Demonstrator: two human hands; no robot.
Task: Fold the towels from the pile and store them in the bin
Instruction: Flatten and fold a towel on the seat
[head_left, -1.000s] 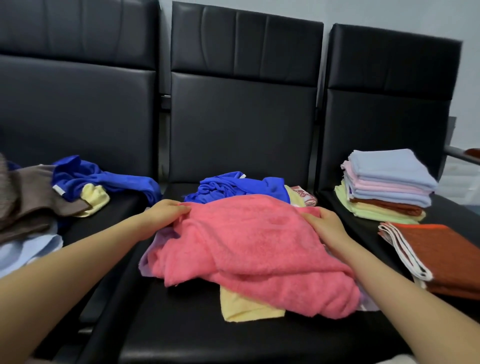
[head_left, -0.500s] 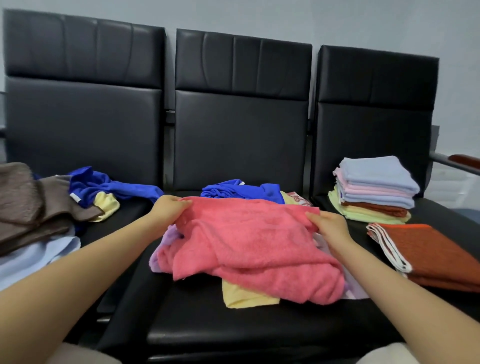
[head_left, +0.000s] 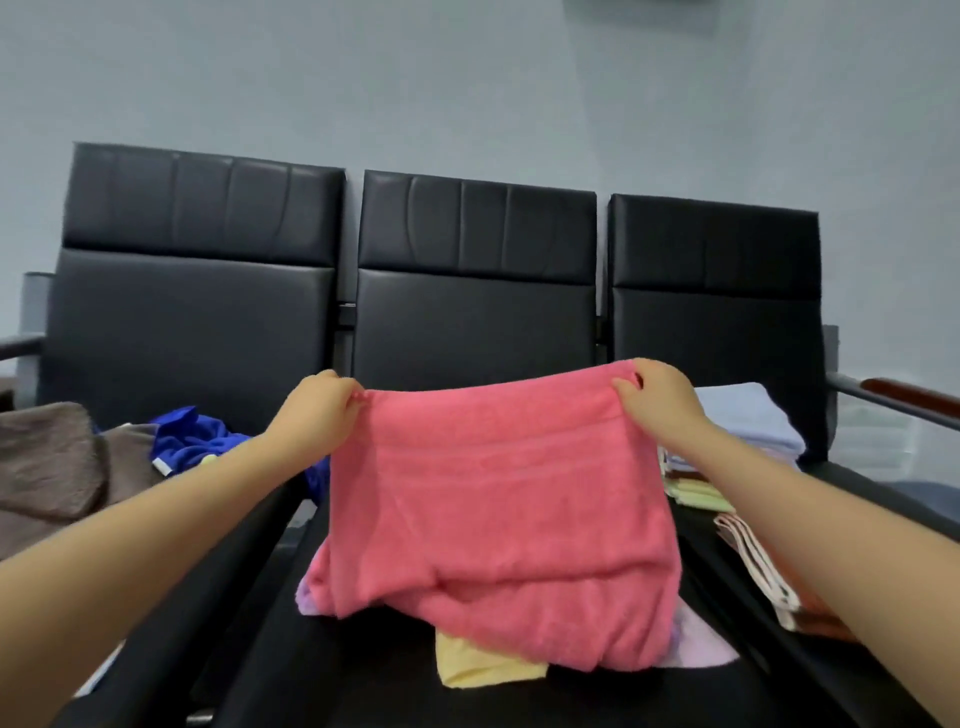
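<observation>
A pink towel (head_left: 493, 499) hangs stretched between my two hands above the middle seat. My left hand (head_left: 317, 410) pinches its upper left corner, and my right hand (head_left: 660, 400) pinches the upper right corner. The towel's lower part still rests bunched on the pile, where a yellow towel (head_left: 483, 667) and a lilac one (head_left: 696, 647) peek out underneath. A stack of folded towels (head_left: 748, 421) sits on the right seat behind my right arm. No bin is in view.
Three black padded chairs (head_left: 467, 322) stand in a row against a grey wall. On the left seat lie a brown towel (head_left: 47, 467) and a blue cloth (head_left: 192, 439). A folded rust-orange towel with a white edge (head_left: 763, 577) lies at the right.
Both hands have lifted the pink towel's top edge off the pile and pulled it wide. The view has tilted upward.
</observation>
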